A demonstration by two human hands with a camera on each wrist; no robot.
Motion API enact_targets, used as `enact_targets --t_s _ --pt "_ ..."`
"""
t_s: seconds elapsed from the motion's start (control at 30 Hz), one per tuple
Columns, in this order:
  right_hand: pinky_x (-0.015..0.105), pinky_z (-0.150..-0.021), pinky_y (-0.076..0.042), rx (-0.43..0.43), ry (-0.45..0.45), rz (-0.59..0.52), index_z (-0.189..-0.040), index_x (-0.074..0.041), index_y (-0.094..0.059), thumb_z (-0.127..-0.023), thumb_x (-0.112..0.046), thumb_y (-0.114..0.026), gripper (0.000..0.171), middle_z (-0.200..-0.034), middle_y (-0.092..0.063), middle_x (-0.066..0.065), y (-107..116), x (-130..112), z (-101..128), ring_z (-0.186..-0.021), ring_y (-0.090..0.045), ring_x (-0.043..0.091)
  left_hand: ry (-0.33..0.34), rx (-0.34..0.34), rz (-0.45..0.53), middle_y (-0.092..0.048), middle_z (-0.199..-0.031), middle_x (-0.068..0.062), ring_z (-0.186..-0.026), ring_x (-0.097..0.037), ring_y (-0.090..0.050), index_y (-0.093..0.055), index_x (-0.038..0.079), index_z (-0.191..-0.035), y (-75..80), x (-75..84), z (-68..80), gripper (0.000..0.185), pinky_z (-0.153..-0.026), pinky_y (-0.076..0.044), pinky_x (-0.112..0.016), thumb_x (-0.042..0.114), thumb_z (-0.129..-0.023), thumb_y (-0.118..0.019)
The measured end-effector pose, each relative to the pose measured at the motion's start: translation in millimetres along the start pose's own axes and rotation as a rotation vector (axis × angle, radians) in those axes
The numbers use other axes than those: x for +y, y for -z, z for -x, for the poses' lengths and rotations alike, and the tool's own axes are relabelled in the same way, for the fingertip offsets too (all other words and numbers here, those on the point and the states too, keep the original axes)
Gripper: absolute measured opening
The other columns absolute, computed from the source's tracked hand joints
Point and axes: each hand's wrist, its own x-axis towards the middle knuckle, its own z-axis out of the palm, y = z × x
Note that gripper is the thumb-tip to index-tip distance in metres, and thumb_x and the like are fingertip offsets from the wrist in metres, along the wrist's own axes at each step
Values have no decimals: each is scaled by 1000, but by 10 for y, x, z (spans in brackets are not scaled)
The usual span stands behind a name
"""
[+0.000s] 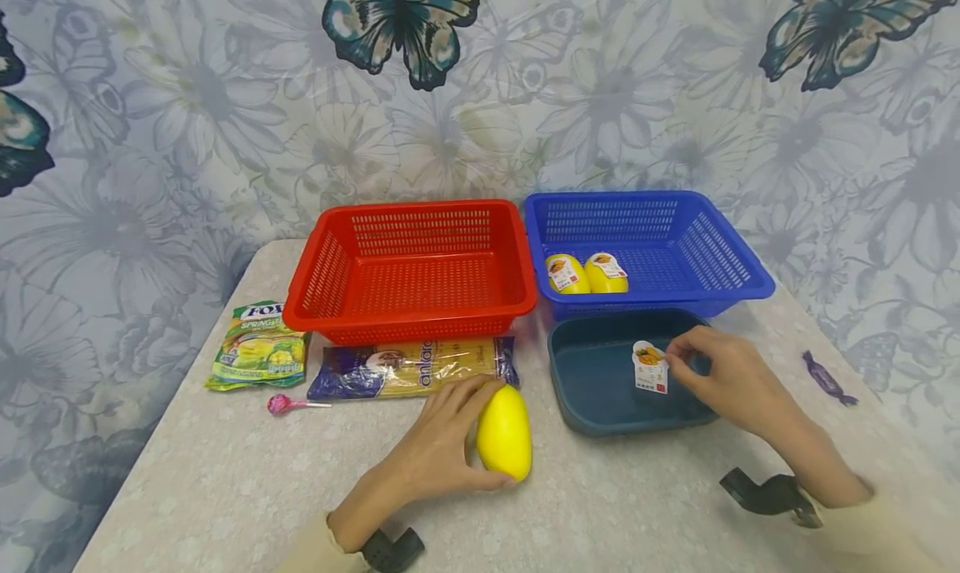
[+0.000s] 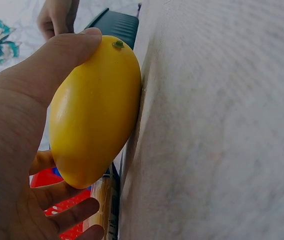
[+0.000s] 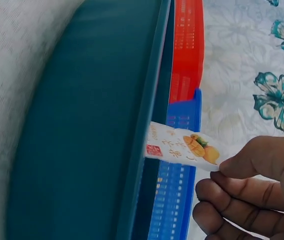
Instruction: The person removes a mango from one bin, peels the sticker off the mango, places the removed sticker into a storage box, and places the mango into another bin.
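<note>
Left hand (image 1: 431, 448) wrapped around a yellow mango (image 1: 504, 433) — thumb laid along the top toward the stem end, the other fingers curled under the far side, fruit touching the table (image 1: 225, 490). In the left wrist view, mango (image 2: 94, 112) pressed between thumb and fingers (image 2: 64, 192). Smooth, glossy skin, likely slippery; seemingly a firm, light plastic fruit, best taken around the widest part, not by the tapered ends.

Right hand (image 1: 731, 377) pinching a small paper label (image 1: 649, 366) at its upper edge between thumb and forefinger, remaining fingers loosely curled; label hanging over the dark teal tray (image 1: 592, 411). Thin, limp, probably sticky on the back — prone to fold or cling, so held by one corner only.

Beyond the right fingertips, two labelled mangoes (image 1: 587, 273) in the blue basket (image 1: 742, 265). Beyond the left fingertips, a pasta packet (image 1: 408, 366) and the red basket (image 1: 330, 273); further left, a lollipop (image 1: 288, 404) and a candy bag (image 1: 258, 346).
</note>
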Motion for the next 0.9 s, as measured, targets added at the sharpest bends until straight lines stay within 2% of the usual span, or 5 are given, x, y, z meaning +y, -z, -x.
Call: enact_targets --t_s 0.53,0.77,0.9 --pt "27 -57 -48 18 -14 71 -83 -14 -70 -78 -8 -85 17 -76 -62 -8 13 130 75 -70 -57 11 -13 7 -7 -33 -156 3 -138 -22 -31 -32 21 -157 -14 -11 -4 111 -112 -30 -48 75 -69 -74" --pt "28 -55 -47 63 6 73 -86 -10 -72 -83 -5 -80 9 -78 -64 -5 5 140 68 -68 -55 13 -15 2 -7 -33 -155 3 -138 -21 -30 -30 21 -157 -10 -7 -10 112 -113 -29 -48 74 -69 -74" --pt "30 -59 -50 77 0 74 -85 -12 -71 -78 -5 -84 16 -79 -65 -5 -8 148 71 -71 -59 16 -15 0 0 -33 -155 3 -138 -22 -30 -31 21 -157 -3 -6 -12 111 -112 -29 -48 74 -69 -74"
